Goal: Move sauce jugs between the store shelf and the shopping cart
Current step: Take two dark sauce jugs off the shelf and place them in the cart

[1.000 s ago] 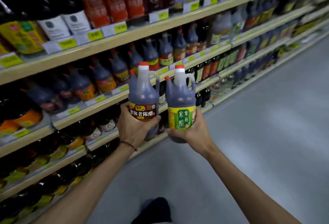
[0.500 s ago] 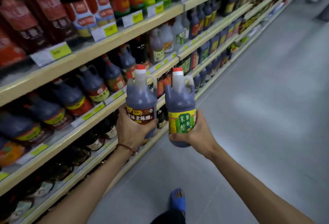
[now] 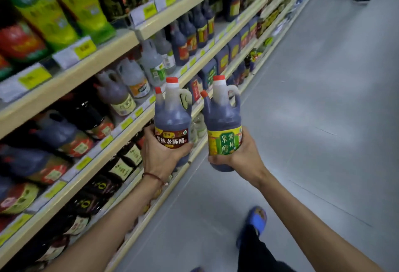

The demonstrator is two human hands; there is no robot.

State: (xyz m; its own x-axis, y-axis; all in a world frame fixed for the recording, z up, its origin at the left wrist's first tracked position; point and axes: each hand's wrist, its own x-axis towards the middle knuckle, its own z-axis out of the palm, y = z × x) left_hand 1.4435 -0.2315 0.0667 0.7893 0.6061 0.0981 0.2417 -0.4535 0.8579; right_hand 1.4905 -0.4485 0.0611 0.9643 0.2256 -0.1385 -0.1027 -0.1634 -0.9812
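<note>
Brown-label jug [image 3: 172, 120], reading 紫林老陈醋, sits in the left hand [image 3: 159, 157], fingers curled round its base. The right hand [image 3: 244, 155] likewise grips the green-label jug [image 3: 223, 118], marked 紫林米醋. Both are upright, red-capped, hold dark liquid, and are just right of the shelf [image 3: 108, 55].

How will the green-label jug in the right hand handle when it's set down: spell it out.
The green-label jug looks filled to its shoulder with dark liquid, so it is probably heavy for its size. The right hand grips it low round the base, under a tall body, so it may tip.
</note>
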